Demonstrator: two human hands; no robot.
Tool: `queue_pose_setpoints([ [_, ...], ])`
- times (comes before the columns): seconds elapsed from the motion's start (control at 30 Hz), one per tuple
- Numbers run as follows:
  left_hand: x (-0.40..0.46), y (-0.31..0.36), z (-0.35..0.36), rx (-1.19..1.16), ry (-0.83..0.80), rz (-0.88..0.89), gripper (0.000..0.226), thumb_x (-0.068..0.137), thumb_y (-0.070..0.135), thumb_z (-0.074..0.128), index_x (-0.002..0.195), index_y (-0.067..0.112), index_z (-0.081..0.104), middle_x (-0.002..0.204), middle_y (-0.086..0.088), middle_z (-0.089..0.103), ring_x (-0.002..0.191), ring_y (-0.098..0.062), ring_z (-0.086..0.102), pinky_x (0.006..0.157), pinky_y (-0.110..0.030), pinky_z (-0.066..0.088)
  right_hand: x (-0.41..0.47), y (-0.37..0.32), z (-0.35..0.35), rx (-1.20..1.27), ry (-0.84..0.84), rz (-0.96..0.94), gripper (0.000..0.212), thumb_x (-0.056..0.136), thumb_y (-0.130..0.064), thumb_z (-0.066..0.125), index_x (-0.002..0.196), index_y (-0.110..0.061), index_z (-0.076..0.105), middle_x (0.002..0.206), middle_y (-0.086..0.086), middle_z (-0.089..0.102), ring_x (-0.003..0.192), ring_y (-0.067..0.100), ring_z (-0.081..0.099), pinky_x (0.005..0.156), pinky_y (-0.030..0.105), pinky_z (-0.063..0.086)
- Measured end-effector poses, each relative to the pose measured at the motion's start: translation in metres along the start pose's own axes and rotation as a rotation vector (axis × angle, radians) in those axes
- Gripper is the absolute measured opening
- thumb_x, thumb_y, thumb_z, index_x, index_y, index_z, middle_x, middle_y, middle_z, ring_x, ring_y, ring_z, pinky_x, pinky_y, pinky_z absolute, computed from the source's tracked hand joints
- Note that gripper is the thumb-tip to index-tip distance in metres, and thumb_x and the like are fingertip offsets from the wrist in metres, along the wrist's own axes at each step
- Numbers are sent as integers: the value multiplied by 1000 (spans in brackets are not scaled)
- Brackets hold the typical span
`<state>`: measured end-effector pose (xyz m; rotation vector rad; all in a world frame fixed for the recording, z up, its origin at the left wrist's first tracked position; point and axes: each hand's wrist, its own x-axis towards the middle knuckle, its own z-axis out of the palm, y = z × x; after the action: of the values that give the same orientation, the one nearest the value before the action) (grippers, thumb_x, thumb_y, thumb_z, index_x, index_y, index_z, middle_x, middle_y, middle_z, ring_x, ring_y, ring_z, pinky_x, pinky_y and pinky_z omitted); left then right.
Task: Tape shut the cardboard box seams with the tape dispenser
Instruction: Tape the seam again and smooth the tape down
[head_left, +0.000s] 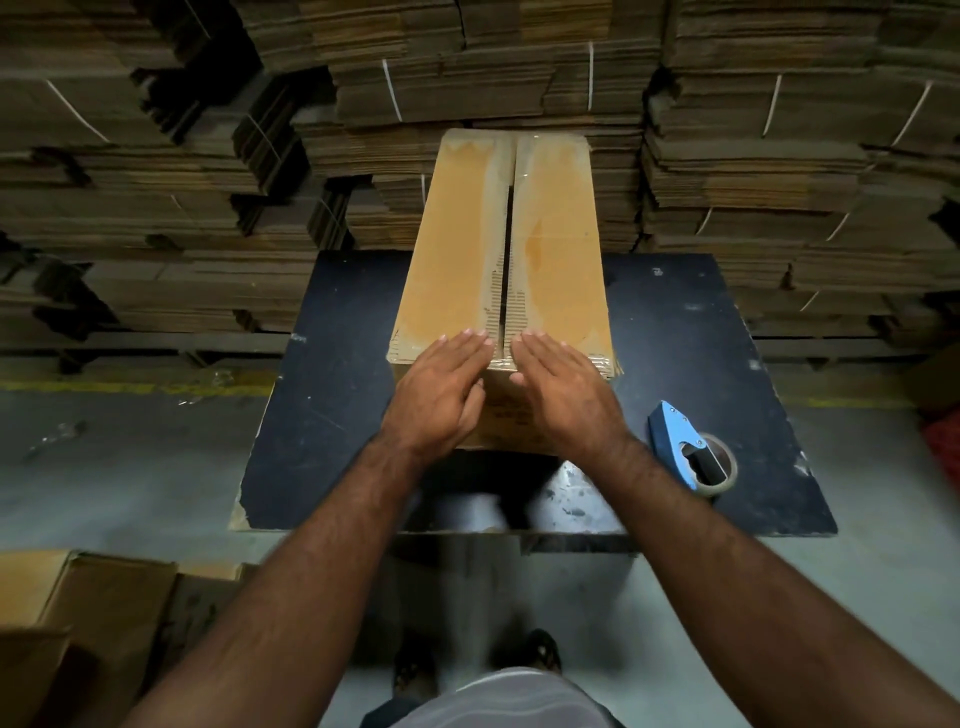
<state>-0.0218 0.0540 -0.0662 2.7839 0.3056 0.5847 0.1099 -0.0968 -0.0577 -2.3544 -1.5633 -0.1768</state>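
Observation:
A long cardboard box (457, 249) stands on a dark table (332, 415), its two top flaps meeting at a centre seam (506, 249) that gapes slightly. Torn paper and old tape marks line the seam. My left hand (441, 389) lies flat with straight fingers on the near end of the left flap. My right hand (561, 395) lies flat the same way on the right flap, just across the seam. A blue tape dispenser (685, 447) with a roll of tape rests on the table to the right of the box, apart from both hands.
Tall stacks of bundled flat cardboard (467, 67) fill the wall behind the table. Flattened boxes (93, 613) lie on the grey floor at the lower left. A yellow floor line (130, 387) runs left of the table. My feet show below the table's near edge.

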Motion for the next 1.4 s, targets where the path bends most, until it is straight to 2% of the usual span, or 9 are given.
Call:
queue_pose_setpoints([
  [0.2, 20, 12, 20, 42, 58, -16, 48, 104, 38, 39, 137, 10, 61, 143, -9, 58, 137, -25, 51, 116, -42, 34, 0, 26, -1, -44, 20, 11, 56, 101, -35, 27, 140, -4, 54, 143, 15, 54, 134, 28, 50, 112, 44, 37],
  [0.37, 12, -5, 26, 138, 69, 125, 55, 94, 12, 67, 145, 7, 50, 151, -11, 49, 142, -26, 43, 120, -41, 29, -13, 38, 13, -85, 96, -116, 50, 97, -14, 52, 145, -5, 47, 149, 15, 47, 139, 28, 44, 117, 43, 31],
  [0.5, 18, 18, 24, 67, 6, 110, 52, 100, 21, 54, 150, 8, 44, 156, -10, 42, 147, -24, 34, 122, -45, 26, -15, 37, 5, -18, 114, -85, 54, 105, -37, 32, 142, -2, 51, 146, 18, 50, 137, 30, 46, 114, 46, 36],
  [0.63, 25, 30, 31, -17, 54, -24, 48, 100, 21, 57, 146, 11, 50, 151, -9, 49, 144, -23, 41, 119, -47, 31, -19, 40, 8, -31, 152, -85, 51, 97, -22, 37, 141, 0, 51, 145, 19, 50, 136, 32, 48, 115, 45, 32],
  [0.8, 16, 20, 28, 86, -42, 68, 92, 69, -12, 74, 152, 9, 40, 159, -8, 38, 149, -22, 31, 123, -35, 15, -26, 51, 8, 5, 169, -170, 45, 101, -18, 45, 142, -1, 50, 147, 18, 49, 138, 31, 46, 117, 45, 32],
  [1.0, 35, 56, 33, -21, 6, -64, 50, 105, 35, 39, 150, 13, 44, 155, -7, 44, 147, -22, 34, 123, -44, 24, -28, 69, 3, 31, 188, -49, 47, 103, -24, 52, 143, -1, 49, 147, 18, 48, 139, 31, 44, 114, 50, 37],
  [1.1, 32, 60, 43, 86, -9, -4, 62, 95, 19, 63, 152, 15, 40, 157, -4, 41, 147, -21, 35, 121, -48, 27, -31, 78, 15, 35, 210, -108, 54, 94, -14, 68, 142, 0, 50, 148, 18, 48, 140, 32, 43, 113, 49, 38],
  [1.23, 26, 52, 37, 121, -79, 50, 88, 78, 5, 75, 155, 13, 34, 161, -4, 32, 150, -23, 28, 123, -45, 22, -32, 83, 10, 81, 143, -137, 51, 102, -28, 51, 146, -2, 46, 151, 16, 44, 143, 29, 37, 115, 46, 36],
  [1.4, 37, 69, 39, 96, -47, -39, 57, 104, 44, 29, 150, 14, 43, 157, -4, 41, 147, -22, 34, 122, -45, 25, -35, 93, 4, 151, 92, -15, 61, 104, -45, 30, 148, -4, 43, 155, 15, 38, 145, 27, 34, 110, 47, 42],
])
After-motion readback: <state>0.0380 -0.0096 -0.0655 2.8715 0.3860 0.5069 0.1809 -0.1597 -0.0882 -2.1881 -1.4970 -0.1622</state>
